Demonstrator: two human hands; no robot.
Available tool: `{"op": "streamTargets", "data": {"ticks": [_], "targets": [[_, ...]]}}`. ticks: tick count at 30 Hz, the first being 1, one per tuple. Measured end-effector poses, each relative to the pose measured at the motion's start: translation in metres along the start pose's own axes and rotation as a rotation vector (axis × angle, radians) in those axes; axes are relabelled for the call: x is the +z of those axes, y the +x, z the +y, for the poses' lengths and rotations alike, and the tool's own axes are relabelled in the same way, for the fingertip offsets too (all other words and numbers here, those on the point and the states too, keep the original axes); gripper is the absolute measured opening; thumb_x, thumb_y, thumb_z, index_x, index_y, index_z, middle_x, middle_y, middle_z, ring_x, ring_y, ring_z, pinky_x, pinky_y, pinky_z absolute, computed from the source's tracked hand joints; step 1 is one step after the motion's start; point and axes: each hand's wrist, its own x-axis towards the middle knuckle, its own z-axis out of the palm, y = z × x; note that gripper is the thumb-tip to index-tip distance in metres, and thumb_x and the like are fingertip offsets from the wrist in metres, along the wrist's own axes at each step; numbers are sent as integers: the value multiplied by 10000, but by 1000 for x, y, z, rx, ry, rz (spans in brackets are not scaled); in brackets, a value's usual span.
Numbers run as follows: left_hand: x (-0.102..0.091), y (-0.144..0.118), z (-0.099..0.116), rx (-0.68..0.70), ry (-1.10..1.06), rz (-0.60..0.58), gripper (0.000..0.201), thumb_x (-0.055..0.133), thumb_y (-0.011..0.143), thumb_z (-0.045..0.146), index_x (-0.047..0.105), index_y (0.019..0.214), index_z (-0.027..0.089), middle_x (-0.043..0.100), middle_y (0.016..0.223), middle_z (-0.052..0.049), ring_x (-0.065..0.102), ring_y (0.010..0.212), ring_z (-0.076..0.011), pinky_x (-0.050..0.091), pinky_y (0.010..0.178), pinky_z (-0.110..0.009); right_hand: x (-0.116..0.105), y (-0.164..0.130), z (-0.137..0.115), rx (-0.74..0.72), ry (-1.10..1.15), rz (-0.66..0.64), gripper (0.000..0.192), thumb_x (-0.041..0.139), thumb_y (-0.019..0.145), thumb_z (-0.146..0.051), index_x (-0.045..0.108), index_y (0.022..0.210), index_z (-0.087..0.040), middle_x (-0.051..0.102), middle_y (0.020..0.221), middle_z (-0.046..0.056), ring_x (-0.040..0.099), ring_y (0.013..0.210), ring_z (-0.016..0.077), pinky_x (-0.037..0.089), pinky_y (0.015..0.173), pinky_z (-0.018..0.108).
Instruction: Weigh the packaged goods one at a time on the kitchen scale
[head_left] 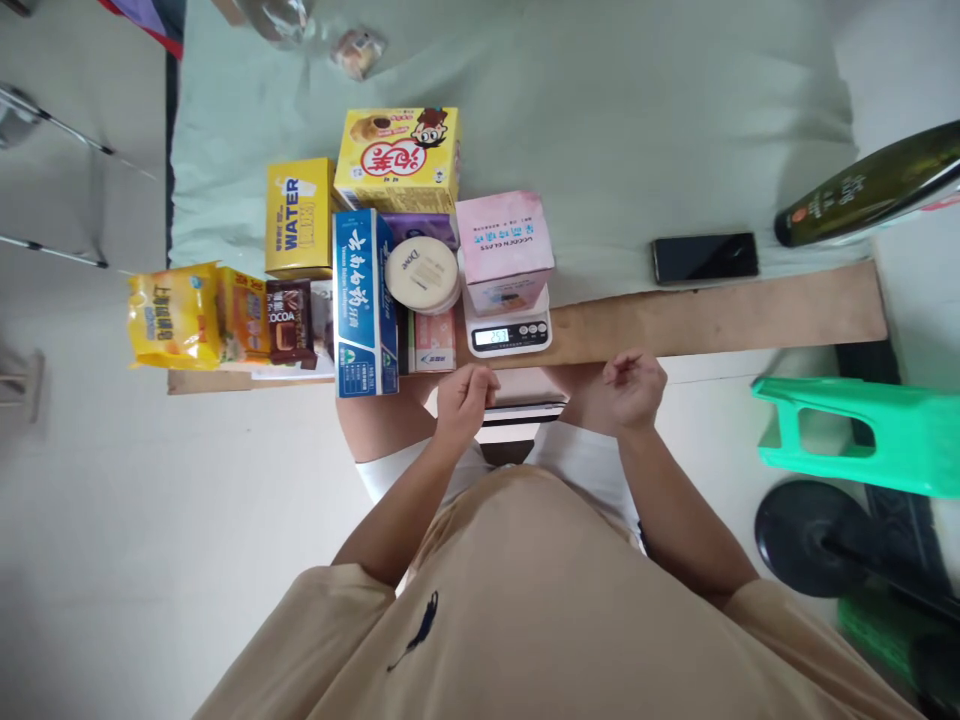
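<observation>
My left hand (466, 400) is closed in a loose fist at the near edge of the wooden board, just below a small pink box (433, 343). My right hand (636, 388), also curled closed, rests over my right thigh near the board. Nothing shows in either hand. Between and beyond them, a white digital kitchen scale (510, 350) with a lit display carries a pink box (504, 245). Left of the scale are a round Dove tub (423, 273), a blue toothpaste box (365, 310) and a purple package (420, 228), partly hidden.
Farther left are a yellow WATER box (298, 218), a yellow snack box (397, 160), a cocoa packet (289, 320) and yellow bags (174, 315). A phone (705, 258) and green bottle (862, 190) lie right. A green stool (915, 435) stands beside the wooden board (720, 322).
</observation>
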Motion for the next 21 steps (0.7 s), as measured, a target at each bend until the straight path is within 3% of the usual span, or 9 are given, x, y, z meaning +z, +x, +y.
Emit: {"op": "streamTargets", "data": {"ticks": [2, 4, 7, 9, 11, 13, 16, 19, 21], "targets": [[0, 7, 3, 39, 21, 12, 381, 704, 923, 561, 728, 858, 186, 703, 833, -40, 666, 750, -101, 545, 690, -221, 7, 0, -2, -14, 39, 20, 518, 443, 900, -737, 537, 769, -245, 480, 562, -20, 478, 520, 147, 372, 539, 312], [-1, 13, 4, 116, 57, 26, 361, 744, 892, 558, 733, 938, 200, 678, 1104, -88, 696, 1016, -142, 605, 840, -259, 14, -1, -5, -14, 67, 7, 480, 494, 892, -703, 552, 766, -243, 491, 557, -19, 485, 513, 147, 376, 533, 311], [-5, 17, 9, 145, 109, -28, 374, 728, 900, 569, 736, 995, 207, 594, 1238, -111, 687, 1078, -158, 637, 777, -255, 25, 0, -10, -9, 103, -24, 439, 518, 896, -661, 565, 780, -241, 500, 563, -21, 493, 506, 142, 376, 509, 297], [-9, 16, 15, 23, 64, -94, 425, 720, 893, 604, 726, 1065, 216, 633, 1147, -88, 695, 811, -106, 559, 537, -195, 33, 2, -14, -14, 121, -37, 413, 533, 896, -644, 571, 807, -242, 513, 589, -25, 490, 505, 132, 378, 493, 283], [-13, 15, 22, -127, 1, -162, 468, 656, 919, 652, 716, 1053, 208, 661, 838, -20, 561, 489, -56, 371, 359, -175, 41, 5, -18, -24, 135, -45, 378, 562, 888, -623, 579, 852, -247, 538, 642, -29, 490, 510, 117, 387, 488, 271], [-15, 15, 28, -182, -19, -197, 538, 557, 957, 692, 685, 834, 185, 503, 506, 51, 387, 333, -46, 249, 326, -186, 47, 9, -22, -35, 145, -58, 344, 598, 876, -598, 591, 900, -255, 565, 705, -29, 508, 527, 106, 411, 498, 265], [-14, 20, 36, -48, 18, -94, 604, 490, 1000, 672, 576, 656, 184, 411, 410, 52, 367, 355, -52, 293, 388, -196, 55, 15, -30, -57, 141, -84, 286, 611, 897, -549, 613, 970, -272, 593, 790, -18, 571, 604, 106, 475, 558, 268], [-13, 32, 40, 184, 84, 65, 428, 478, 1045, 573, 690, 937, 217, 621, 669, -3, 506, 510, -80, 473, 530, -235, 61, 23, -38, -75, 121, -118, 256, 588, 944, -516, 633, 1056, -290, 651, 923, 8, 672, 779, 136, 571, 723, 309], [-12, 40, 41, 327, 159, 124, 370, 487, 1043, 550, 698, 1143, 262, 695, 973, -65, 661, 782, -142, 596, 738, -306, 67, 29, -44, -94, 96, -140, 299, 591, 947, -550, 637, 1118, -310, 690, 1074, 31, 719, 955, 178, 605, 876, 364]]}}
